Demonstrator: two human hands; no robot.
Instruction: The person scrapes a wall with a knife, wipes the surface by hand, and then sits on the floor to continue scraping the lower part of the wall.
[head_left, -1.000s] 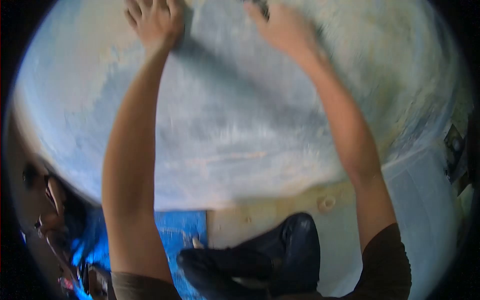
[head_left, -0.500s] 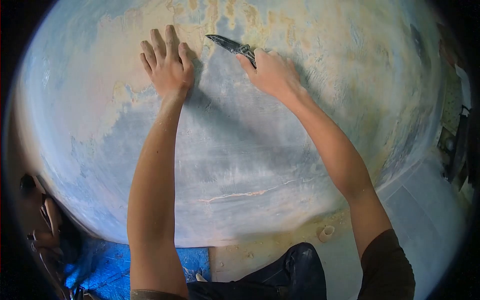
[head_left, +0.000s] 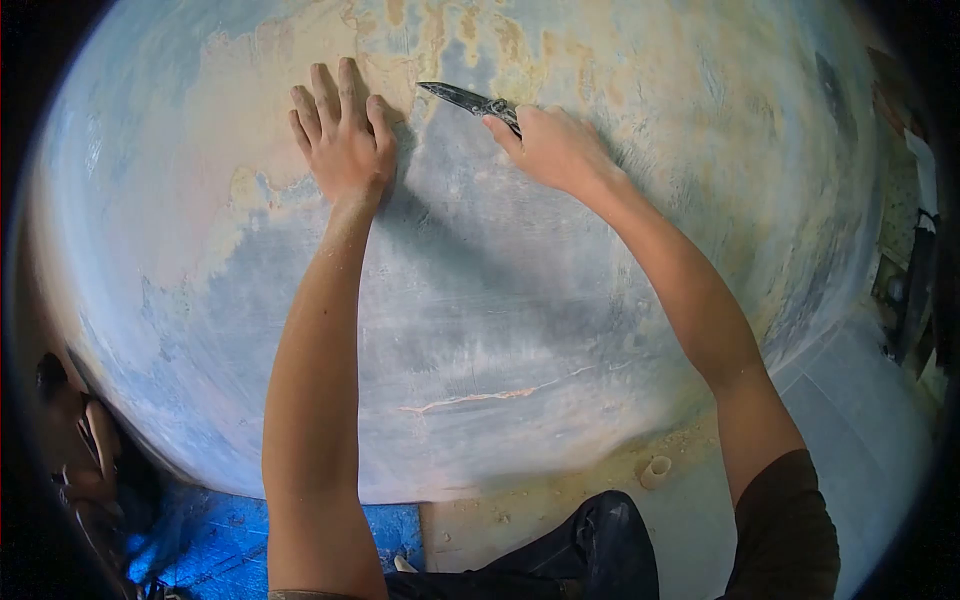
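Note:
A large rounded surface [head_left: 480, 300], mottled blue-grey and cream with peeling patches, fills most of the view. My left hand [head_left: 345, 150] lies flat against its upper part, fingers spread and holding nothing. To the right of it, my right hand [head_left: 560, 145] is wrapped around the handle of a dark folding knife [head_left: 468, 100]. The blade points left, close to the surface near a cream and grey patch edge; whether the tip touches cannot be told. Most of the handle is hidden in my fingers. Lower down, a pale crack [head_left: 490, 396] runs across the surface.
A blue mat [head_left: 215, 535] lies on the floor at lower left, beside another person [head_left: 95, 440] at the edge. A small pale cup-like cylinder [head_left: 655, 470] stands on the dusty floor near my knee [head_left: 610, 530]. Dark items [head_left: 915, 290] line the right edge.
The whole view has shifted slightly, so both hands appear a little lower and to the right. My left hand stays flat, and the knife stays in my right hand.

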